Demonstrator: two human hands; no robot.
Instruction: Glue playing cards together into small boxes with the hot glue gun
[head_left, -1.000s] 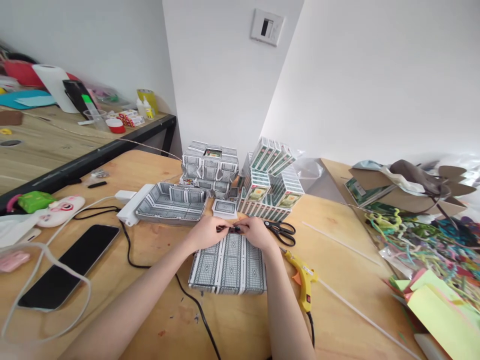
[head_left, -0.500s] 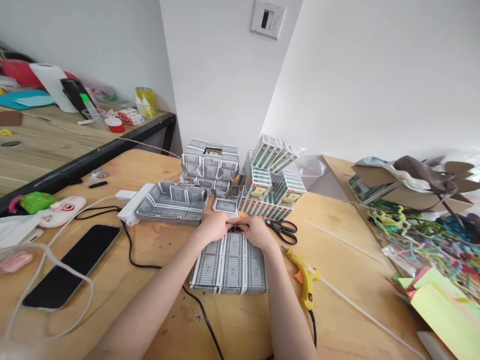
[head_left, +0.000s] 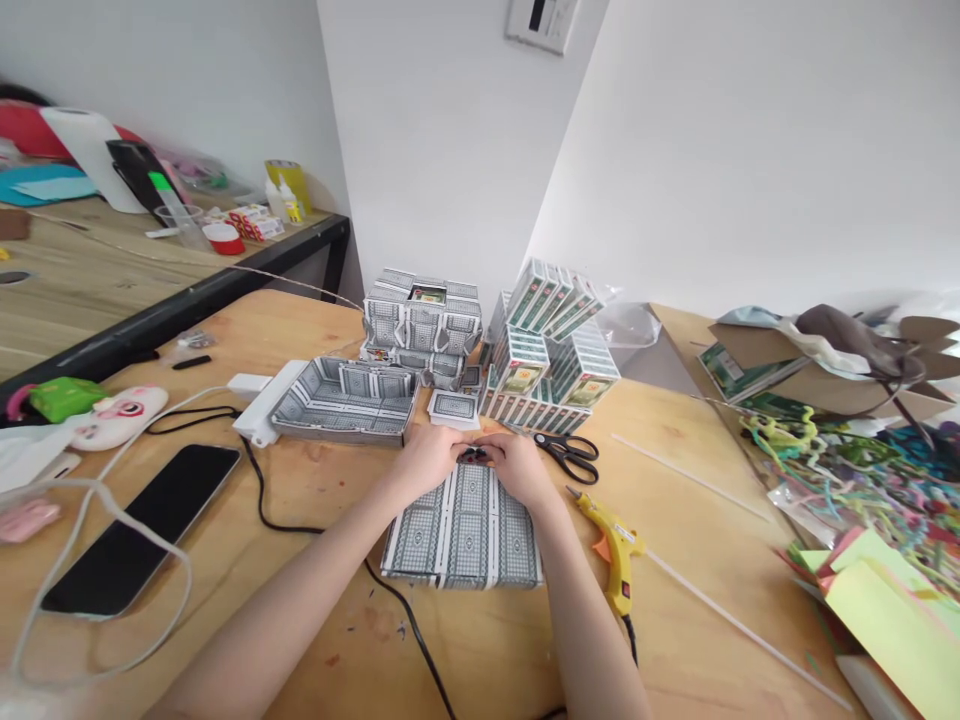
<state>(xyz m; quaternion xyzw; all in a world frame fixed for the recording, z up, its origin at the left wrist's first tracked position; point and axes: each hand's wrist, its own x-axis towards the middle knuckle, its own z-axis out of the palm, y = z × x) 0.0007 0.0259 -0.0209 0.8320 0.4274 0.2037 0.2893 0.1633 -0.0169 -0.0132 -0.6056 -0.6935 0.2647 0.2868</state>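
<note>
A flat panel covered in grey patterned playing cards (head_left: 469,530) lies on the wooden table in front of me. At its far edge my left hand (head_left: 435,458) and my right hand (head_left: 517,462) meet, fingers bent and pressed on a small dark-and-red patterned piece (head_left: 474,456). Both hands are closed on this piece, whose shape is partly hidden by the fingers. Just beyond them is a small stack of cards (head_left: 453,406). An open card-covered tray (head_left: 345,402) stands to the left, and black scissors (head_left: 571,458) lie to the right.
A yellow glue gun (head_left: 616,545) with a black cord lies right of the panel, near white glue sticks (head_left: 742,625). Behind stand a card-covered box (head_left: 422,325) and stacked card packs (head_left: 536,395). A phone (head_left: 146,530) and cables are left; pipe cleaners and coloured paper (head_left: 892,620) lie right.
The view has tilted slightly downward. Both hands stay at the panel's far edge, and their fingertips have moved slightly apart, showing more of the dark-and-red piece.
</note>
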